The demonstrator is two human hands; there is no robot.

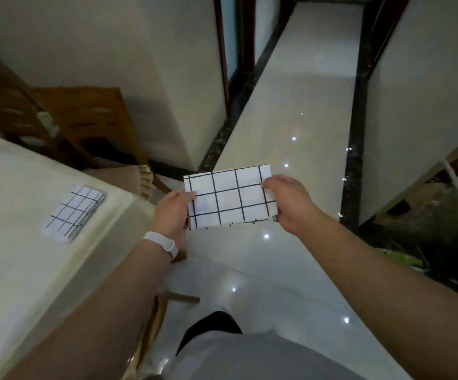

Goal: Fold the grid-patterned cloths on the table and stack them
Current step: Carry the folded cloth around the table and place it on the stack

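Folded grid cloth (229, 198) held over floor (290, 119), just off the desk (16, 187); left hand (171, 212) and right hand (288, 204) each pinch a short end. Likely light, limp: grip through all layers. Folded stack (74, 212) lies on desk.

No text, label, brand, number or sign can be read anywhere in view. Held cloth (229, 198): black grid lines on white only, no lettering. Folded cloth (74, 212) on the table (16, 215): same grid; the wristband (162, 244) is white with no legible marking.
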